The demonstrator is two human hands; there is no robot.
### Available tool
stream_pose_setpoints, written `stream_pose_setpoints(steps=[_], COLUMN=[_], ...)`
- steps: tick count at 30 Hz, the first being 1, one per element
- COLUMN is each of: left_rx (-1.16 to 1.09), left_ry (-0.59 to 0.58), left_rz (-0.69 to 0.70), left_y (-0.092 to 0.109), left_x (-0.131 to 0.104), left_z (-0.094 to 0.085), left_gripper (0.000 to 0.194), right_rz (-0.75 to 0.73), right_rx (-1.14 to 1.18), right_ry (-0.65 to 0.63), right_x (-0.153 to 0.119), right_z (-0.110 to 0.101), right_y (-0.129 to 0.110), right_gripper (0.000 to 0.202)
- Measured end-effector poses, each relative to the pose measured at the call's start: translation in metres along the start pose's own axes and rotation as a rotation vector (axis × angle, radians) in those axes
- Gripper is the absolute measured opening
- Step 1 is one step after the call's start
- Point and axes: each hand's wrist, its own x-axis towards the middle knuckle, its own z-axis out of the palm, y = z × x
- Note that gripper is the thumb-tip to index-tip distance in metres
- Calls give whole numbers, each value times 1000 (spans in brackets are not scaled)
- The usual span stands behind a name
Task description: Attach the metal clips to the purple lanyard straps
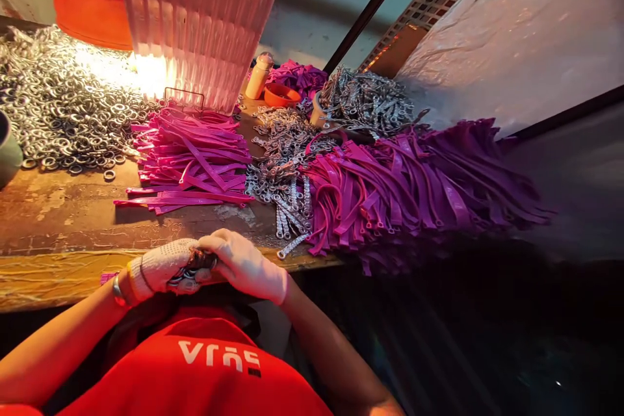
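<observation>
My left hand (163, 265), in a knitted dotted glove, is closed around several silver metal rings (179, 277) that show under its fingers. A dark brownish piece (199, 259) shows at its fingertips; whether it is a worn glove tip or a held thing I cannot tell. My right hand (246, 265), in a thin white glove, meets the left at the table's front edge. Its thumb and fingers are pinched together against the left fingertips, and what they grip is hidden. Just beyond the hands lies a stack of pink-purple straps (195, 156).
Loose metal rings (73, 110) are heaped at left under an orange lamp (92, 10). Behind the straps stands a ribbed translucent panel (199, 19). Chain-like metal pieces (290, 136) lie mid-table; more purple straps (390, 188) hang over the edge at right. An orange bowl (283, 96) sits behind.
</observation>
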Motion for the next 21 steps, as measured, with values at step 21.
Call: stream_pose_setpoints(steps=[21], left_rx=[-8], left_ry=[208], left_rz=[229], left_y=[-25], left_x=[11], left_z=[10], left_gripper=[34], right_rz=[549], right_rx=[289], right_ry=[388], right_x=[-20], right_z=[46], right_y=[-41], right_gripper=[28])
